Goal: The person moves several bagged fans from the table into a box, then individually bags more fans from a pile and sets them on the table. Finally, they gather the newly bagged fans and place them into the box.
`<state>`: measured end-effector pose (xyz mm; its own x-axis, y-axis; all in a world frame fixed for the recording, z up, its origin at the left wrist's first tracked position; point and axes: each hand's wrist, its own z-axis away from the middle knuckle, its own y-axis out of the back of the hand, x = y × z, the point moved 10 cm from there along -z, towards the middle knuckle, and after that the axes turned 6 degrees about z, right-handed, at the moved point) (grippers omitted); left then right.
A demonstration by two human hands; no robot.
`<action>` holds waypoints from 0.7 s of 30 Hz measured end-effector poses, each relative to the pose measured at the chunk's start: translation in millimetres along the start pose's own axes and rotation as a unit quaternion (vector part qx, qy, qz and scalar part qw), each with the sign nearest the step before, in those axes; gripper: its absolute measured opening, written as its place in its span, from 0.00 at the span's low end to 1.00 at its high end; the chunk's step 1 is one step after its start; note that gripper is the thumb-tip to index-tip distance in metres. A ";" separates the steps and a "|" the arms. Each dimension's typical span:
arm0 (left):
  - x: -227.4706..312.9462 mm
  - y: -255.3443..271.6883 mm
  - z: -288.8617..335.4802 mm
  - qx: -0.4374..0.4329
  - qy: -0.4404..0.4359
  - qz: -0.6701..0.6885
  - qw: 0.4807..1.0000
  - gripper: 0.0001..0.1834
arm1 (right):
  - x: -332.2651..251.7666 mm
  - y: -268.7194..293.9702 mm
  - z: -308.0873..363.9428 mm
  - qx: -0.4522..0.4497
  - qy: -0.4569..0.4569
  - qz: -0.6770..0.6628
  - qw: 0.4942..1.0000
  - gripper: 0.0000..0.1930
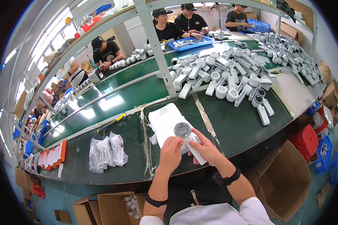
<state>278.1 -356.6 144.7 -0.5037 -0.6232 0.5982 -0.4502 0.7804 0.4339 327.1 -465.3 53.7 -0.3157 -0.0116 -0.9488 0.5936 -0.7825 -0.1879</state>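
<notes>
My right hand (206, 149) is wrapped round the handle of a white handheld fan (182, 129), whose round grey head points away from me. With fingers pinched together, my left hand (171, 150) touches the fan at its neck, just below the head; what exactly lies between the fingertips is hidden. Under the fan and just beyond my hands lies a stack of thin white plastic bags (164, 117) on the dark green table (135, 168). To the left, several fans wrapped in clear bags (108, 153) lie side by side.
A large pile of white handheld fans (229, 71) covers the table's far right. A yellow-handled screwdriver (121, 117) lies at the far left, beyond orange-and-white boxes (52, 155). A metal post (156, 48) rises ahead. Open cartons (285, 180) stand below the edge. Co-workers (107, 54) sit across the conveyor.
</notes>
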 end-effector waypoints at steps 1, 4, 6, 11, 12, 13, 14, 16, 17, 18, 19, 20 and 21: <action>2.3 0.0 5.0 0.001 0.000 -0.002 1.000 0.03 | -2.6 -2.8 -1.2 0.005 0.024 -0.033 0.999 0.33; -12.6 -29.6 20.7 -0.074 0.170 0.232 0.955 0.02 | 0.4 7.1 -7.3 0.055 0.063 -0.075 0.994 0.31; -3.1 -37.7 25.4 -0.113 0.137 0.209 0.962 0.02 | -10.7 21.4 -13.0 0.138 0.186 -0.061 0.971 0.28; 14.8 -41.6 32.8 -0.251 0.130 0.165 0.945 0.03 | -18.2 14.6 -1.2 0.118 0.175 -0.059 0.976 0.27; 11.3 -42.8 36.7 -0.250 0.130 0.164 0.945 0.03 | -12.7 15.9 -4.0 0.117 0.180 -0.060 0.975 0.24; -13.0 -28.9 39.2 -0.131 0.203 0.226 0.944 0.04 | -10.0 16.4 -4.6 0.117 0.186 -0.062 0.974 0.22; -35.2 -14.2 44.1 -0.009 0.272 0.283 0.920 0.06 | -9.6 13.5 -3.1 0.117 0.185 -0.062 0.974 0.22; -44.5 -17.3 46.2 0.049 0.283 0.373 0.882 0.17 | -9.4 8.6 1.2 0.121 0.190 -0.148 0.963 0.16; -41.1 -30.3 49.2 0.058 0.312 0.441 0.840 0.22 | -5.2 4.4 0.2 0.118 0.189 -0.149 0.963 0.16; -41.8 -47.9 62.9 0.021 0.387 0.471 0.793 0.25 | -3.5 5.3 2.9 0.152 0.212 -0.092 0.961 0.15; -39.5 -65.5 78.7 -0.016 0.458 0.497 0.737 0.27 | -13.6 3.2 8.0 0.185 0.235 -0.033 0.954 0.14; -26.7 -69.8 76.1 -0.006 0.446 0.531 0.721 0.27 | -18.3 1.5 18.8 0.213 0.198 -0.008 0.957 0.13; -29.4 -69.2 76.8 -0.002 0.447 0.531 0.720 0.27 | -20.3 0.4 19.2 0.210 0.197 -0.007 0.958 0.13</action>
<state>267.5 -396.2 45.3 0.1136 0.6048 0.7882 -0.1579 0.7942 -0.5867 319.6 -477.3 77.7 0.0312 0.1714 -0.9847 0.2149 -0.9633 -0.1609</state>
